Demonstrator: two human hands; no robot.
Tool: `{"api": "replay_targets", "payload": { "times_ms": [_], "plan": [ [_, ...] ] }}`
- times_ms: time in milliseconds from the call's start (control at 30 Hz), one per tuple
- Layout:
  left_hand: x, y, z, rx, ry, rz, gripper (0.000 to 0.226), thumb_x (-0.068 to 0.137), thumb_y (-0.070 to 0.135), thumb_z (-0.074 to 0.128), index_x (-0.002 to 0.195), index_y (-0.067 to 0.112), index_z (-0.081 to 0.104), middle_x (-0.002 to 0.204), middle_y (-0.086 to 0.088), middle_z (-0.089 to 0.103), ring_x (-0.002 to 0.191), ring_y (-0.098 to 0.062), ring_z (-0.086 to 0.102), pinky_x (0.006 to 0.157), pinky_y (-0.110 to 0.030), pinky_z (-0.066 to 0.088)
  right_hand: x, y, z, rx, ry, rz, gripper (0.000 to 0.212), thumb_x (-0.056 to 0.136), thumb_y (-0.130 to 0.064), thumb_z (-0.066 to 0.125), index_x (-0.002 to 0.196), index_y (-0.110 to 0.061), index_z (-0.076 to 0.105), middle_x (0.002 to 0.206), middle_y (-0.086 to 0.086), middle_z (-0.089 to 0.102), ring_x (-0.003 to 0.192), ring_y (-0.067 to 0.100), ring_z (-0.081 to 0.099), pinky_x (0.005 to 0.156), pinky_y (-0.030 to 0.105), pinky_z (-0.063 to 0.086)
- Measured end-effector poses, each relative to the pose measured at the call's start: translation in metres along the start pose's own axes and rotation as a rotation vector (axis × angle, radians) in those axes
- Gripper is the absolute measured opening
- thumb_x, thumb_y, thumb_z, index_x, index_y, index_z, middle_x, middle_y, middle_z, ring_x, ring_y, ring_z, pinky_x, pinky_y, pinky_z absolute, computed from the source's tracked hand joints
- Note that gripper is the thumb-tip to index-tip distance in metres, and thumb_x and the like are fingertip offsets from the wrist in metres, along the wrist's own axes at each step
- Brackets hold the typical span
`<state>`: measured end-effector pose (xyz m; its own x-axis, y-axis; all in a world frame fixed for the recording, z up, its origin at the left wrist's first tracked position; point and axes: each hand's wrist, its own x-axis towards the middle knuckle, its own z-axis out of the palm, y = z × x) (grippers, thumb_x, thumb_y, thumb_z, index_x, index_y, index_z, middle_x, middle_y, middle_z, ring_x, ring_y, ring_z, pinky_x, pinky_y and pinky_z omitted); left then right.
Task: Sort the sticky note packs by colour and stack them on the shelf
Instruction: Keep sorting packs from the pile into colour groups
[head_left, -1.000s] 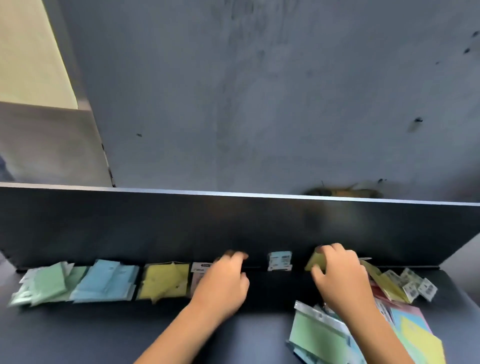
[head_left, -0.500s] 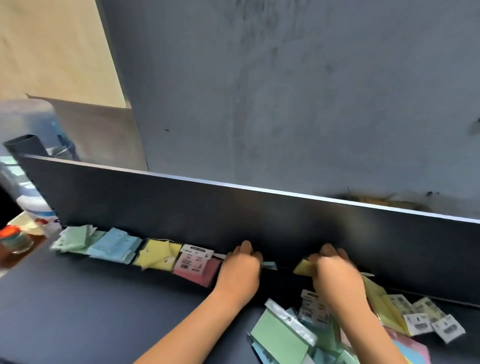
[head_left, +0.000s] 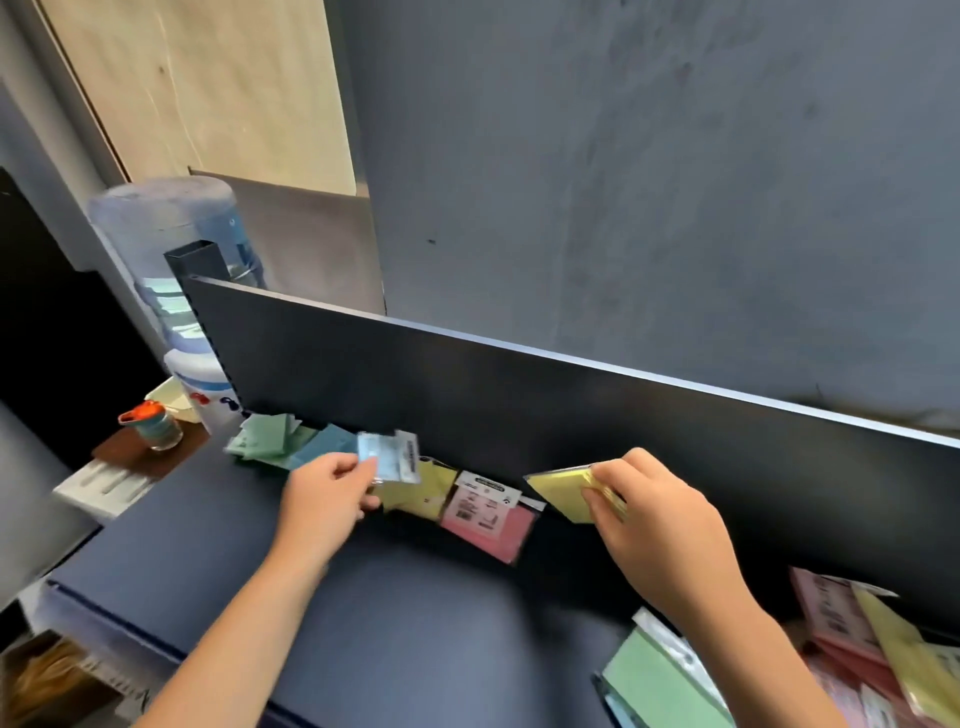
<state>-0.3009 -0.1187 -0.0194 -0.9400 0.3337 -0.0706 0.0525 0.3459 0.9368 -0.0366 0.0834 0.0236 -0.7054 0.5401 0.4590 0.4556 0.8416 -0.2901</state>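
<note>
My left hand (head_left: 327, 491) pinches a small blue sticky note pack (head_left: 389, 457) above the row of sorted packs. My right hand (head_left: 654, 514) grips a yellow pack (head_left: 561, 491) by its right edge, just off the shelf. Along the dark back panel lie a green pile (head_left: 262, 441), a blue pile (head_left: 324, 447), a yellow pile (head_left: 421, 491) and a pink pack (head_left: 491, 517) with a white label. A mixed heap of unsorted packs (head_left: 779, 670) sits at the lower right, green, pink and yellow among them.
The dark blue shelf (head_left: 415, 613) has an upright back panel (head_left: 519, 395). A water dispenser bottle (head_left: 171, 244) stands beyond its left end. A glass with an orange lid (head_left: 153, 426) sits on a low surface at the left.
Both hands have lifted packs off the shelf. The left carried the blue pack leftward over the yellow pile. The right raised the yellow pack. My view has swung left.
</note>
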Motion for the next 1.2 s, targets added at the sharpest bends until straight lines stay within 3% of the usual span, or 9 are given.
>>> {"api": "replay_targets", "payload": {
  "times_ms": [200,300,367,500,600,733,900,1067,1200],
  "plan": [
    [0.084,-0.034,-0.059,-0.054,0.067,-0.181,0.019,0.095,0.026,0.07,0.092,0.007,0.074,0.08,-0.006,0.078,0.061,-0.017,0.073,0.058,-0.03,0.052,0.032,-0.071,0.039,0.027,0.011,-0.05,0.016,0.089,-0.027,0.078,0.101,-0.028,0.067,0.089,-0.011,0.054,0.062,0.018,0.051,0.046,0.032,0.045],
    [0.11,-0.037,-0.065,0.078,0.018,-0.133,0.019,0.091,0.031,0.074,0.091,0.012,0.075,0.07,0.0,0.076,0.061,-0.018,0.074,0.067,-0.04,0.06,0.047,-0.107,0.059,0.032,0.02,-0.046,0.015,0.09,-0.029,0.077,0.101,-0.027,0.067,0.089,-0.01,0.054,0.063,0.02,0.053,0.046,0.035,0.047],
    [0.121,-0.037,-0.069,0.177,0.008,-0.055,0.03,0.086,0.034,0.077,0.106,0.014,0.068,0.087,0.002,0.074,0.073,-0.022,0.073,0.072,-0.041,0.059,0.056,-0.128,0.074,0.033,0.04,-0.041,0.014,0.09,-0.028,0.076,0.101,-0.026,0.068,0.089,-0.011,0.054,0.063,0.019,0.052,0.047,0.035,0.047],
    [0.125,-0.035,-0.074,0.468,-0.085,0.146,0.043,0.091,0.033,0.071,0.126,0.021,0.048,0.096,0.003,0.062,0.088,-0.029,0.065,0.065,-0.032,0.043,0.067,-0.161,0.099,0.009,0.078,0.003,0.013,0.091,-0.027,0.075,0.101,-0.026,0.067,0.089,-0.011,0.053,0.064,0.017,0.05,0.047,0.035,0.047],
    [0.13,-0.04,-0.079,0.614,-0.182,0.22,0.036,0.092,0.04,0.065,0.119,0.023,0.048,0.084,0.003,0.059,0.09,-0.033,0.069,0.061,-0.034,0.045,0.069,-0.177,0.12,-0.04,0.126,0.018,0.008,0.091,-0.026,0.073,0.098,-0.024,0.069,0.087,-0.008,0.054,0.065,0.02,0.052,0.044,0.035,0.046],
    [0.133,-0.045,-0.083,0.578,-0.29,0.264,0.029,0.095,0.04,0.062,0.113,0.023,0.048,0.082,0.003,0.057,0.092,-0.035,0.069,0.063,-0.035,0.046,0.063,-0.181,0.164,-0.201,0.125,-0.021,0.016,0.091,-0.016,0.068,0.076,-0.017,0.062,0.081,-0.003,0.052,0.063,0.024,0.048,0.041,0.033,0.04],
    [0.132,-0.052,-0.092,0.515,-0.331,0.304,0.026,0.096,0.037,0.057,0.119,0.025,0.05,0.076,0.008,0.058,0.075,-0.026,0.058,0.061,-0.034,0.044,0.035,-0.183,0.205,-0.219,0.014,-0.023,0.009,0.082,-0.018,0.065,0.075,-0.018,0.06,0.087,0.0,0.057,0.067,0.028,0.057,0.044,0.032,0.041],
    [0.128,-0.051,-0.098,0.518,-0.329,0.381,0.026,0.097,0.034,0.052,0.121,0.025,0.05,0.075,0.003,0.065,0.07,-0.024,0.06,0.06,-0.036,0.048,0.043,-0.188,0.188,-0.14,0.241,0.143,0.013,0.096,-0.01,0.069,0.084,-0.014,0.064,0.084,-0.002,0.055,0.072,0.024,0.053,0.049,0.035,0.044],
    [0.113,-0.046,-0.096,0.511,-0.319,0.453,0.024,0.097,0.029,0.052,0.121,0.028,0.052,0.062,0.002,0.062,0.063,-0.019,0.06,0.055,-0.035,0.048,0.061,-0.182,0.163,0.3,0.36,0.449,0.009,0.1,-0.019,0.069,0.092,-0.018,0.067,0.081,-0.007,0.061,0.074,0.018,0.06,0.064,0.038,0.054]
  ]
}}
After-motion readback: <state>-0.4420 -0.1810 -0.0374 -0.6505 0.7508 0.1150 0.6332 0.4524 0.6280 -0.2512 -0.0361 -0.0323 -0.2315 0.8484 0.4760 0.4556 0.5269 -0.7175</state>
